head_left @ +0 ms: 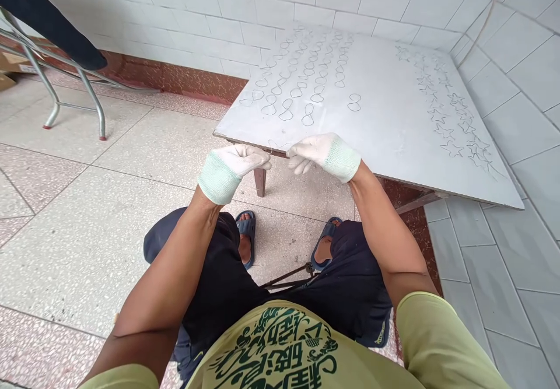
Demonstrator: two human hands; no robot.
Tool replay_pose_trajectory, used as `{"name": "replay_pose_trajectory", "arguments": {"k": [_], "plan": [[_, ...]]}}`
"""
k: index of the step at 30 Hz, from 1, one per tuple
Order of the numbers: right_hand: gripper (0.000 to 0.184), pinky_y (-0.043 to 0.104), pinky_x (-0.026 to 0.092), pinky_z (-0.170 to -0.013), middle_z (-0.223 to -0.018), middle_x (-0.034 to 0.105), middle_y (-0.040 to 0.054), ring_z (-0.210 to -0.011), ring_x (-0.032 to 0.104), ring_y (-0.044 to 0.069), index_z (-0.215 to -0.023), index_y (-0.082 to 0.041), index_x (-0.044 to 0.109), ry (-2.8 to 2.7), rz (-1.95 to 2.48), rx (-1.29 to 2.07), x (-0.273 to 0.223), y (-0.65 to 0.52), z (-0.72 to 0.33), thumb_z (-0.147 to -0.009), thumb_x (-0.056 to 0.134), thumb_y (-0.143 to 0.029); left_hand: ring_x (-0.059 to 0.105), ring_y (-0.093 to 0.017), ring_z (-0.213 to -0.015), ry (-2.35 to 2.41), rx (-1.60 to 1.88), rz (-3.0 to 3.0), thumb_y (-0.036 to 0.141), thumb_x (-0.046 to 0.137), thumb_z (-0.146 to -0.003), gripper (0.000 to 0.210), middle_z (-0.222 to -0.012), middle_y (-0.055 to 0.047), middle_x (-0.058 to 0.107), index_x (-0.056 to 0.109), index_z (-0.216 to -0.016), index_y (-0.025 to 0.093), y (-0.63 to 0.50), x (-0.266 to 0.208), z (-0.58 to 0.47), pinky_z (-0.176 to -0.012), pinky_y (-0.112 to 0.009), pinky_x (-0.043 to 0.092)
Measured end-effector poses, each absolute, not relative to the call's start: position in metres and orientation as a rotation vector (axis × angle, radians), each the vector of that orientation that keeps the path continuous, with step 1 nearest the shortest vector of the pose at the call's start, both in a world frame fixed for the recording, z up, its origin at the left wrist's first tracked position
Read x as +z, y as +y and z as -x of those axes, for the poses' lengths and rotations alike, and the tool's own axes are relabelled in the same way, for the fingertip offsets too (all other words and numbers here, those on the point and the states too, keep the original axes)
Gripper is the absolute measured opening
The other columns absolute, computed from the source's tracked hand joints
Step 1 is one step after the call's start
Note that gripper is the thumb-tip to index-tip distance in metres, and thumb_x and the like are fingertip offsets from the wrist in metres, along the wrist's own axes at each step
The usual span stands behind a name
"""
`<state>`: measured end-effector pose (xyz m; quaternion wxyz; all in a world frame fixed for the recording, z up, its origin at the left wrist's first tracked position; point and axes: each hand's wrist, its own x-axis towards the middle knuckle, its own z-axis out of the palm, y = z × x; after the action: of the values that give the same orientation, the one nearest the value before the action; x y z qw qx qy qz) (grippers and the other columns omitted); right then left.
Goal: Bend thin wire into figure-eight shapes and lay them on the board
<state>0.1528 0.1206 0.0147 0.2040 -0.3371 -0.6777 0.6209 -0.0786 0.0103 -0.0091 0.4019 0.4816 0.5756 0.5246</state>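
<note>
Curving, thin, wire-like strand (279, 146)

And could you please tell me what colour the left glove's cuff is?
The cuff is pale mint green, best seen in the head view.

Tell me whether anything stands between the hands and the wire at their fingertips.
Nothing visible does. The wire spans the gap between left hand and right hand, by the near edge of the board. The bent shapes lie farther in, beyond the hands.
</note>
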Motion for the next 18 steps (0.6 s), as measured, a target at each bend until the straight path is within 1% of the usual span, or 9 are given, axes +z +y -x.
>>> {"name": "replay_pose_trajectory", "arguments": {"k": [2,4,7,9,12,15,18], "plan": [[0.024,0.026,0.067,-0.064,-0.083,0.087,0.0085,-0.069,0.083,0.018,-0.09,-0.016,0.084,-1.933,0.912,1.75,0.014,0.118,-0.153,-0.102,0.089,-0.036,0.082,-0.027,-0.092,1.498,1.34,-1.217,0.048,0.088,-0.072,0.03,-0.087,-0.011,0.087,0.079,-0.077,0.019,0.012,-0.007,0.079,-0.093,-0.041,0.063],[0.023,0.025,0.066,-0.063,-0.078,0.086,0.0074,-0.066,0.081,0.017,-0.084,-0.016,0.083,-1.962,0.9,1.726,0.016,0.114,-0.154,-0.101,0.087,-0.031,0.083,-0.028,-0.093,1.541,1.336,-1.206,0.051,0.088,-0.072,0.033,-0.087,-0.011,0.086,0.079,-0.078,0.02,0.015,-0.007,0.08,-0.093,-0.041,0.064],[0.022,0.025,0.064,-0.064,-0.073,0.084,0.0049,-0.064,0.079,0.015,-0.081,-0.017,0.081,-1.957,0.902,1.66,0.02,0.108,-0.155,-0.101,0.082,-0.024,0.084,-0.028,-0.093,1.532,1.326,-1.22,0.052,0.087,-0.073,0.032,-0.089,-0.01,0.087,0.079,-0.077,0.022,0.019,-0.01,0.082,-0.094,-0.041,0.065],[0.021,0.025,0.064,-0.065,-0.071,0.083,0.0037,-0.064,0.078,0.015,-0.08,-0.018,0.08,-1.953,0.925,1.615,0.023,0.106,-0.154,-0.101,0.079,-0.022,0.085,-0.028,-0.094,1.507,1.329,-1.225,0.051,0.089,-0.074,0.031,-0.09,-0.011,0.088,0.08,-0.078,0.022,0.021,-0.013,0.084,-0.095,-0.04,0.066],[0.021,0.025,0.062,-0.065,-0.071,0.082,0.0032,-0.063,0.077,0.014,-0.079,-0.018,0.079,-1.954,0.985,1.542,0.023,0.108,-0.154,-0.1,0.079,-0.023,0.087,-0.028,-0.098,1.479,1.359,-1.176,0.055,0.091,-0.08,0.038,-0.095,-0.012,0.09,0.084,-0.088,0.019,0.019,-0.017,0.085,-0.102,-0.04,0.066],[0.021,0.025,0.063,-0.065,-0.072,0.083,0.0036,-0.063,0.077,0.014,-0.08,-0.018,0.079,-1.925,0.977,1.547,0.02,0.114,-0.158,-0.1,0.079,-0.024,0.088,-0.03,-0.104,1.509,1.406,-1.137,0.064,0.086,-0.088,0.049,-0.105,-0.015,0.09,0.084,-0.099,0.016,0.017,-0.018,0.087,-0.109,-0.043,0.066],[0.022,0.023,0.063,-0.063,-0.071,0.082,0.0032,-0.062,0.077,0.013,-0.079,-0.018,0.079,-1.882,0.992,1.583,0.015,0.123,-0.166,-0.1,0.08,-0.024,0.088,-0.034,-0.111,1.562,1.413,-1.15,0.073,0.081,-0.091,0.058,-0.11,-0.017,0.09,0.082,-0.102,0.016,0.018,-0.023,0.096,-0.109,-0.047,0.067]]}}
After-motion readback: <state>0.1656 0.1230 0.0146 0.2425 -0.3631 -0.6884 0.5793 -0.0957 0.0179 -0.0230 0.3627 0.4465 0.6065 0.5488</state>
